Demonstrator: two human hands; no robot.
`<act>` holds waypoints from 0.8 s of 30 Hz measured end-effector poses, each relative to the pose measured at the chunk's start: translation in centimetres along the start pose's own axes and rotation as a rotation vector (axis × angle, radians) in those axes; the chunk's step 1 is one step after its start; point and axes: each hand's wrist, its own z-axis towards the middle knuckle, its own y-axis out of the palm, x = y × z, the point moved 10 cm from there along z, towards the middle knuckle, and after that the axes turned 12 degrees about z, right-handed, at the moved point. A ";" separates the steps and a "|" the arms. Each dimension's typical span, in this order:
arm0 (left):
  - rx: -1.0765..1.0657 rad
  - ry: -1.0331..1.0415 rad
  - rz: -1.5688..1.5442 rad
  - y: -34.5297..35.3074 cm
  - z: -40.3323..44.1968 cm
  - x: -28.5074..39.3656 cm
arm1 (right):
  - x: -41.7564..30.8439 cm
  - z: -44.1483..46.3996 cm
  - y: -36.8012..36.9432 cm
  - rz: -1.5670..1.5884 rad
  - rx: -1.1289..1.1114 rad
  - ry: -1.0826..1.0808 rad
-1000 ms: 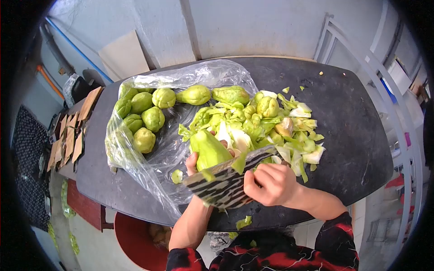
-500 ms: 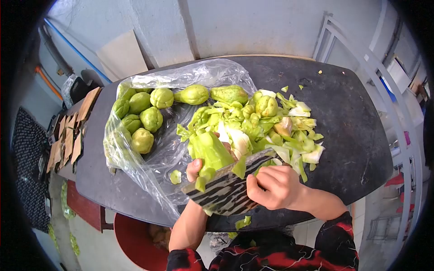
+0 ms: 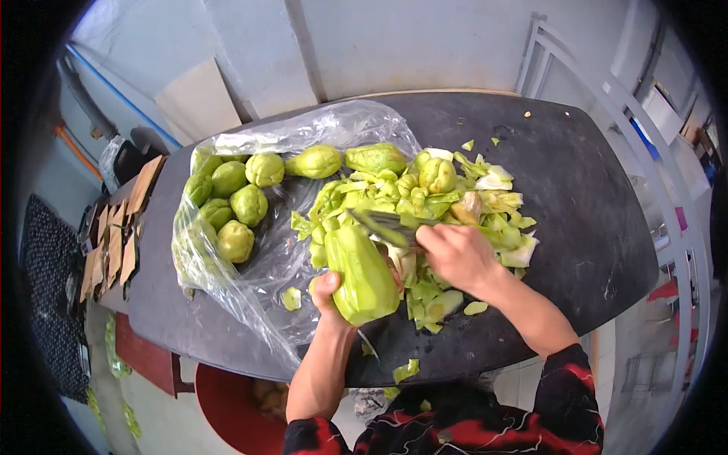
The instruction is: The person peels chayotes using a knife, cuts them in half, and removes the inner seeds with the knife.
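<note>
My left hand [image 3: 327, 297] is wrapped round a peeled chayote [image 3: 359, 277], its thumb on the near left side and most of the fingers hidden behind. The chayote is pale green with flat cut facets. In my right hand [image 3: 459, 256] is a knife [image 3: 390, 225], whose dark blade lies near the chayote's upper end, seen almost edge-on. Whether the blade touches the chayote I cannot tell. Behind both hands spreads a heap of green peelings [image 3: 432, 201]. Several unpeeled chayotes [image 3: 249, 205] sit on a clear plastic bag [image 3: 277, 315] to the left.
The dark table [image 3: 584, 227] has rounded corners and stands by a pale wall. Below its front edge is a red tub [image 3: 227, 406]. Cardboard pieces [image 3: 114, 235] lie at the left, and a grey metal railing [image 3: 667, 182] runs along the right.
My right hand has moved up and back with the knife, whose blade has turned from broadside to nearly edge-on. The chayote stands more in view, its lower end tilted toward me.
</note>
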 end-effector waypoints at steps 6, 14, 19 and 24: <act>0.282 0.082 0.021 -0.7 0.0 1.3 | -1.9 0.7 -1.9 0.033 -0.007 0.021; 0.433 0.080 -0.289 -1.8 0.4 1.8 | -9.6 -0.6 -2.2 -0.146 0.062 -0.421; 0.403 0.070 -0.091 -2.4 0.3 1.3 | -10.2 -0.8 -1.6 -0.175 0.073 -0.458; 0.380 0.052 -0.088 -1.9 0.2 1.0 | -10.6 -0.9 -1.4 -0.184 0.077 -0.473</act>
